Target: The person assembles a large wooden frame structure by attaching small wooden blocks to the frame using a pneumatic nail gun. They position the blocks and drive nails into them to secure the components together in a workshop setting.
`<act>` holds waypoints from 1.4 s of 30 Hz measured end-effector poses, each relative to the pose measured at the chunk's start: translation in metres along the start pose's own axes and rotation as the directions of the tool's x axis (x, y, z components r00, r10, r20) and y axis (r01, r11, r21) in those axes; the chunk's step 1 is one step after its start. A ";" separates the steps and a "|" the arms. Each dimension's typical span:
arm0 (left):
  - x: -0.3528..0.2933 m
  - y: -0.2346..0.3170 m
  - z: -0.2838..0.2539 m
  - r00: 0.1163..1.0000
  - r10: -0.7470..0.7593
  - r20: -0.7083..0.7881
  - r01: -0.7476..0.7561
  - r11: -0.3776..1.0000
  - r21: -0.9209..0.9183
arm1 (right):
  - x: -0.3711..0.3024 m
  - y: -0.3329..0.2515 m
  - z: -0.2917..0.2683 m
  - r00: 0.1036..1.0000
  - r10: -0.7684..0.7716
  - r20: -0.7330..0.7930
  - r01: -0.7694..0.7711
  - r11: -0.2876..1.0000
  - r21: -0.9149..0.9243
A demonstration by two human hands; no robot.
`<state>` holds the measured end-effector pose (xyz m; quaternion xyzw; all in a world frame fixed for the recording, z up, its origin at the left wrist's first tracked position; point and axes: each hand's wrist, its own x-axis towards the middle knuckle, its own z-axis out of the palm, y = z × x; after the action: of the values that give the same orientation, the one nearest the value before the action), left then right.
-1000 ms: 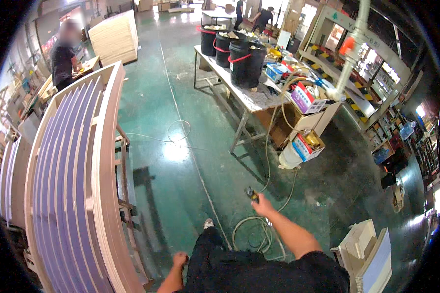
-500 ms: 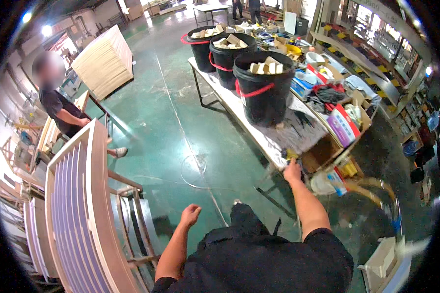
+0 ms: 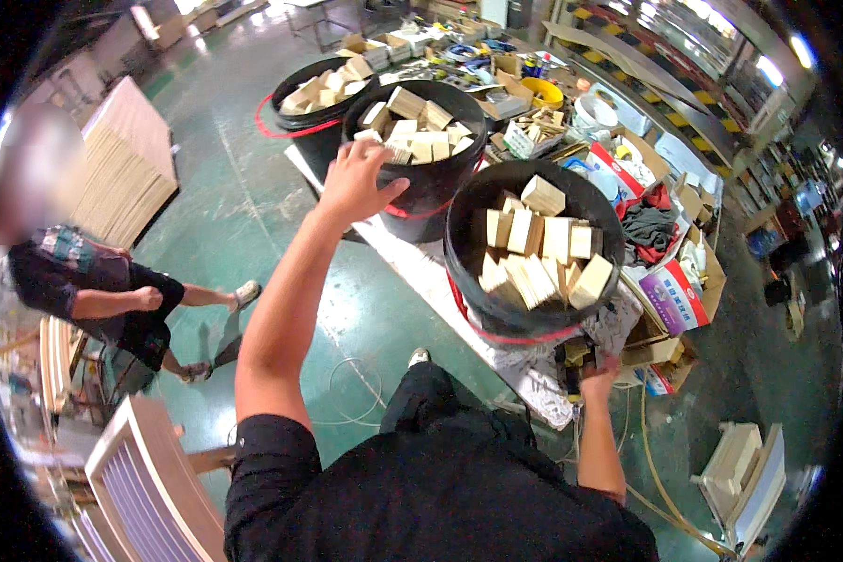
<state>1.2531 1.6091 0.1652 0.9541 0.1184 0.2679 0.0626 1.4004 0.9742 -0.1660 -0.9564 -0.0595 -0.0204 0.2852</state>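
Because the blocks point(image 3: 526, 234) are small and loose, we'd guess the near bucket point(image 3: 581, 192), middle bucket point(image 3: 431, 184) and far bucket point(image 3: 323, 150) are there to keep them together. All three stand in a row on the surface point(image 3: 536, 377), probably along its edge for easy reach, red handles hanging outside. Our left hand point(image 3: 356, 183) is at the middle bucket's near rim: unclenched, fingers spread, nothing grasped; contact with the rim unclear. Our right hand point(image 3: 598, 377) is at a dark tool point(image 3: 572, 361) by the surface's near corner, just beside the near bucket; blurred, so we can't say whether it's grasping or released. Tool lies low there, perhaps so the surface takes its weight.

Writing: purple box point(image 3: 672, 298) beyond the corner has printed panels, too small for us to read surely. Lower box point(image 3: 660, 379), red and blue, also looks printed. We spot no label on the buckets.
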 end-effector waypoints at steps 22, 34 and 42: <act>0.162 -0.119 0.026 0.885 0.089 0.456 0.063 0.950 -0.306 | 0.204 -0.600 0.006 0.368 -0.868 0.335 0.888 0.434 0.150; -0.093 -0.050 0.002 0.762 -0.642 0.081 0.203 0.118 -0.972 | 0.192 -0.695 0.049 0.428 -0.299 0.853 0.860 0.426 -0.282; -0.217 -0.008 0.037 0.572 -0.787 0.233 0.020 -0.270 -0.963 | 0.203 -0.675 0.093 0.444 -0.414 0.795 0.841 0.498 -0.210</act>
<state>1.0912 1.5586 0.0244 0.3530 0.2493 0.4643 0.7731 1.5180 1.6063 0.1372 -0.8288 -0.5190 0.1855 -0.0962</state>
